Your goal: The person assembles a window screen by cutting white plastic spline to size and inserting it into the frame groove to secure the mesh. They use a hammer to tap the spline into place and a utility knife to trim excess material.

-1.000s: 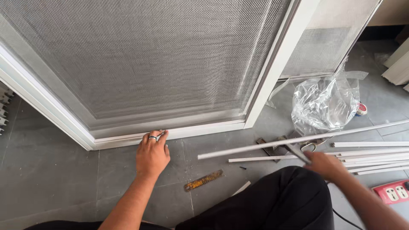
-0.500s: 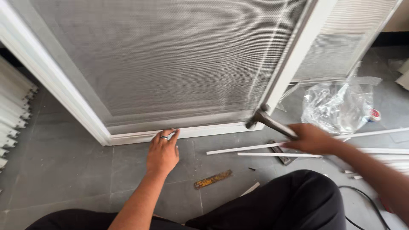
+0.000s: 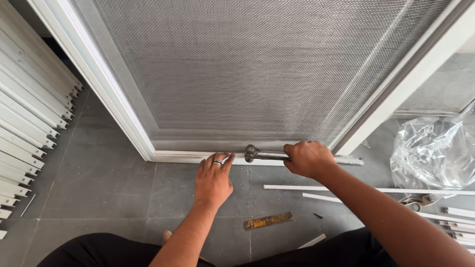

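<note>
The right hand (image 3: 307,158) grips a metal hammer (image 3: 262,154), head at the white bottom strip (image 3: 188,158) of the mesh screen frame (image 3: 123,113). The left hand (image 3: 213,178) lies flat, fingers steadying the strip. Seating appears under way; next calls for controlled taps.

left hand (image 3: 213,179) flat, fingers spread, right hand (image 3: 308,158) fisted

Hammer (image 3: 262,154) handle hidden by fingers (image 3: 297,151).

Two hands (image 3: 257,170), one hammer (image 3: 260,154), one bag (image 3: 435,153)
</note>
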